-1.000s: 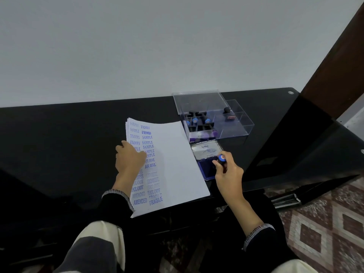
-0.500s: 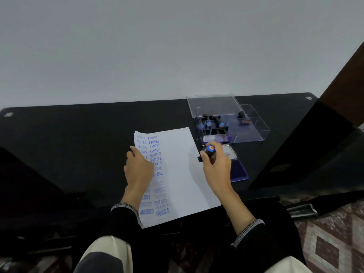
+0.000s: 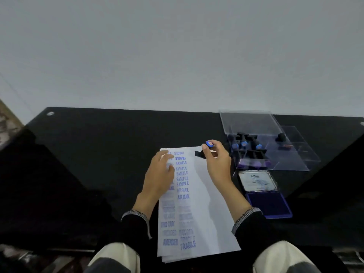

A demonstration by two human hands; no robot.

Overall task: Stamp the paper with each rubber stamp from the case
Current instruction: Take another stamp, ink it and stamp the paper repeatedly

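Pinching the inked stamp (image 3: 204,149) in your right hand (image 3: 217,164), you are hovering over the paper (image 3: 204,209) your flat, open left hand (image 3: 159,178) is steadying; next, be pressing down squarely.

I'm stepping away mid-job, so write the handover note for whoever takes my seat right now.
Right hand: holds a blue-capped stamp in a pinch grip above the top of the paper, not yet pressed.
Left hand: flat on the paper's left edge, steadying it.
Ink pad: open, right of the paper. Clear case: open behind it, several stamps inside.
Done: two columns of blue imprints, including FRAGILE, SAMPLE, AIR MAIL, AMENDED.
Left: press this stamp, return it, then work through the remaining stamps; which ones are unused cannot be told.
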